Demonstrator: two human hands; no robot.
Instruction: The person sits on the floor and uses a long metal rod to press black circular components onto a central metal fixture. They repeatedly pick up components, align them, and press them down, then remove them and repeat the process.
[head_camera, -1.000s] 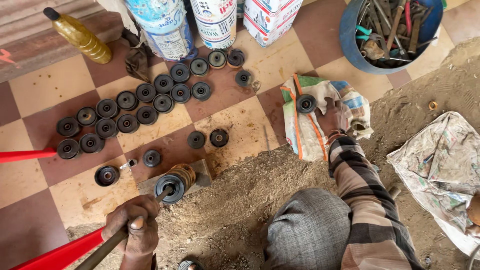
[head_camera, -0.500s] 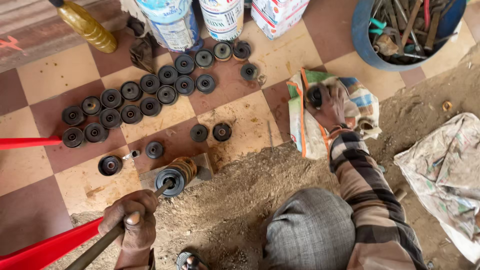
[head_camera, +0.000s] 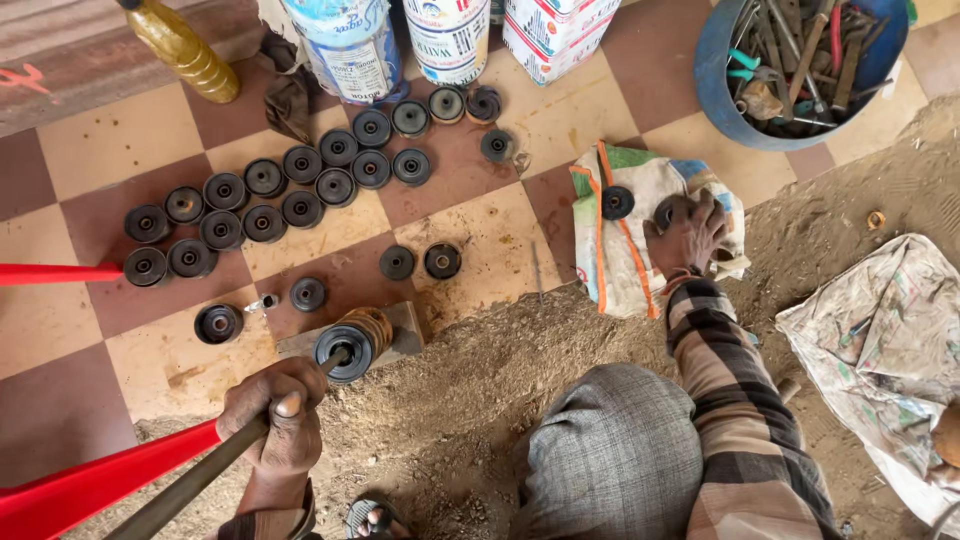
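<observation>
**Left hand on the bar, right hand on a disc at the sack**

Your left hand is closed tight around a dark metal bar, fingers wrapped fully round it; the bar's tip sits in the centre hole of a black rubber bushing that lies on a grey block at the edge of the tiled floor; a red handle runs just beside the bar. Your right hand rests on the striped sack, fingers curled over a black disc, gripping it; a second disc lies on the sack just beside it. Compared with half a second ago, the right hand has kept its place on the sack and the left its grip on the bar; the view has shifted only slightly. Rows of black discs lie on the tiles beyond; a blue tub of tools stands at the upper right.
</observation>
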